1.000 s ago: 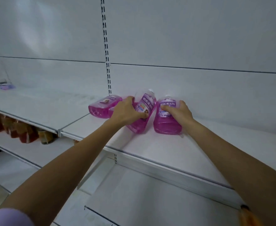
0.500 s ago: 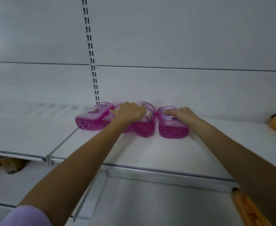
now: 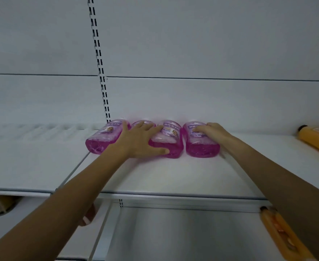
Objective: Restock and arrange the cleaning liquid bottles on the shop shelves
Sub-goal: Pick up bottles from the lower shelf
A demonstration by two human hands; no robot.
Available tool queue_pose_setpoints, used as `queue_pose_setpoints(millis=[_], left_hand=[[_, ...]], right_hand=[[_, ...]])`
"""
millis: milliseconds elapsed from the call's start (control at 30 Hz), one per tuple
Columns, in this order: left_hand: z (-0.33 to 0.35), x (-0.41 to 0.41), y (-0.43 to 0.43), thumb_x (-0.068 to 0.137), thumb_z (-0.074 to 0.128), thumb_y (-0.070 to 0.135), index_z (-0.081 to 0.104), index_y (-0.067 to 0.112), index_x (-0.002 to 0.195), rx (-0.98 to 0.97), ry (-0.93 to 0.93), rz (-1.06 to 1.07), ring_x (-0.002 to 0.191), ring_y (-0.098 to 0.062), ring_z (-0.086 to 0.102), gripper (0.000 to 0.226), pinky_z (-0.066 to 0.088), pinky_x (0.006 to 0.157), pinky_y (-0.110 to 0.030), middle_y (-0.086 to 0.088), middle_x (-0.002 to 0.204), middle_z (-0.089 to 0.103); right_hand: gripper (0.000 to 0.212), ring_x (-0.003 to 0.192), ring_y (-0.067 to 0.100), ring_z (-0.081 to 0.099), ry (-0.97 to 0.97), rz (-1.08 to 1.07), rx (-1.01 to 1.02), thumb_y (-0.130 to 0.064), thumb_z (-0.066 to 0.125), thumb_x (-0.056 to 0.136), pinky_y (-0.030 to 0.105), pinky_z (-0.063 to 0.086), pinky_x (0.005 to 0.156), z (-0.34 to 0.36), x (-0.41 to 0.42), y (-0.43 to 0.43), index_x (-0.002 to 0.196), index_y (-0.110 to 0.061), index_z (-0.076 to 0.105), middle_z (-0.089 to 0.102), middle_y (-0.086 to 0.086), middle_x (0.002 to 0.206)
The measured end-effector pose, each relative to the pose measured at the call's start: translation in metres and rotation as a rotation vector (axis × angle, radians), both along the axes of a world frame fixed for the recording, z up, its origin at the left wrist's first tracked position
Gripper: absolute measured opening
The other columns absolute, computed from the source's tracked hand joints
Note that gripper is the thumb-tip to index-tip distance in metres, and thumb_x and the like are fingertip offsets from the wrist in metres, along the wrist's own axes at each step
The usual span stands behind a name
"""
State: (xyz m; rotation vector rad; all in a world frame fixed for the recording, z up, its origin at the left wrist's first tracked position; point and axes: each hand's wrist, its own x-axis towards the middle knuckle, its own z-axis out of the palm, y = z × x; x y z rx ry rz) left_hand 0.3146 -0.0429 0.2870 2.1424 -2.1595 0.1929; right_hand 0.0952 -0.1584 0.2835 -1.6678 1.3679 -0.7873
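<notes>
Left hand (image 3: 139, 142): splayed flat, fingers straight, palm down over the middle of the pink row. Fingertips reach the second bottle (image 3: 142, 123) and the third bottle (image 3: 170, 136), and the thumb is against the third's near base end. It's pressing, not gripping.

Right hand (image 3: 214, 133): laid over the top of the fourth bottle (image 3: 198, 147), fingers fairly straight across the label. The thumb is hidden, and I see no wrap.

All four lie on their sides on the upper shelf (image 3: 173, 176), caps to the back panel (image 3: 211, 102) and bases toward me, just right of the slotted upright (image 3: 100, 72). Third and fourth are roughly parallel with a narrow gap. The first bottle (image 3: 102, 140) is skewed, base swung left.

Why flat hands: my read is this is squaring-up, not placing. Lying bottles slide, so a push from the top and base lines them up without a lift. Tight to the back leaves the near shelf for more rows.

Probably next: straighten the first one. Risk: the rounded sides may roll or fan out under uneven pressure.

Orange bottles (image 3: 317, 138) sit far right on the same shelf, well apart. Another orange one (image 3: 283, 234) is on the lower shelf by my right forearm.
</notes>
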Motion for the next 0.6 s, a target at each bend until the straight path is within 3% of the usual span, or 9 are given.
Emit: queue_pose_setpoints(millis=[67,233,333,367,433,500,600], left_hand=[[-0.009,-0.001,0.002,0.079,0.036,0.076,0.012,0.038,0.148,-0.087,-0.036,-0.005,0.145,-0.016,0.013,0.082,0.003,0.112,-0.062,0.008,0.155,0.023],[-0.013,-0.015,0.000,0.083,0.033,0.072,0.021,0.028,0.148,-0.123,-0.098,0.036,0.144,-0.016,0.017,0.080,0.000,0.113,-0.062,0.005,0.151,0.034],[-0.014,-0.014,-0.002,0.081,0.035,0.074,0.028,0.026,0.145,-0.158,-0.064,0.024,0.142,-0.019,0.021,0.080,0.005,0.114,-0.058,0.005,0.151,0.034],[-0.015,-0.015,-0.002,0.081,0.035,0.074,0.029,0.026,0.144,-0.162,-0.057,0.023,0.142,-0.019,0.022,0.079,0.006,0.114,-0.057,0.005,0.150,0.035],[-0.014,-0.016,-0.001,0.082,0.034,0.073,0.029,0.024,0.144,-0.152,-0.064,0.038,0.142,-0.021,0.021,0.079,0.005,0.114,-0.056,0.002,0.150,0.034],[-0.009,-0.021,0.000,0.083,0.032,0.073,0.024,0.023,0.146,-0.120,-0.094,0.057,0.143,-0.025,0.017,0.081,0.004,0.113,-0.059,-0.004,0.153,0.027],[-0.006,-0.041,0.007,0.084,0.040,0.067,0.021,0.022,0.147,-0.145,-0.017,-0.038,0.144,-0.028,0.012,0.080,0.005,0.114,-0.054,-0.007,0.155,0.019]], right_hand=[[0.068,0.091,0.031,0.067,0.024,-0.011,0.002,-0.050,0.068,0.055,0.045,0.054,0.088,0.000,0.002,0.000,0.111,-0.010,0.060,0.068,0.012,0.104],[0.048,0.088,0.027,0.066,0.036,0.031,0.017,-0.035,0.068,0.081,0.039,0.052,0.085,0.002,-0.004,-0.003,0.117,-0.005,0.058,0.067,0.014,0.109],[0.063,0.115,0.026,0.054,0.146,0.049,-0.070,-0.040,0.062,0.087,0.034,0.042,0.095,0.005,-0.002,0.002,0.138,-0.010,0.041,0.049,0.010,0.138],[0.060,0.115,0.024,0.053,0.174,0.062,-0.104,-0.041,0.061,0.088,0.031,0.042,0.093,0.004,-0.001,0.003,0.137,-0.013,0.043,0.049,0.009,0.139],[0.037,0.092,0.020,0.061,0.176,0.086,-0.140,-0.040,0.062,0.087,0.028,0.047,0.079,0.005,0.003,0.004,0.117,-0.018,0.058,0.062,0.009,0.120],[0.028,0.082,0.018,0.062,0.153,0.093,-0.126,-0.038,0.063,0.087,0.028,0.049,0.075,0.007,0.004,0.004,0.108,-0.019,0.062,0.066,0.009,0.110],[0.051,0.112,0.021,0.058,0.105,0.060,-0.127,-0.041,0.061,0.088,0.033,0.044,0.099,0.007,-0.007,0.007,0.131,-0.017,0.052,0.055,0.008,0.134]])
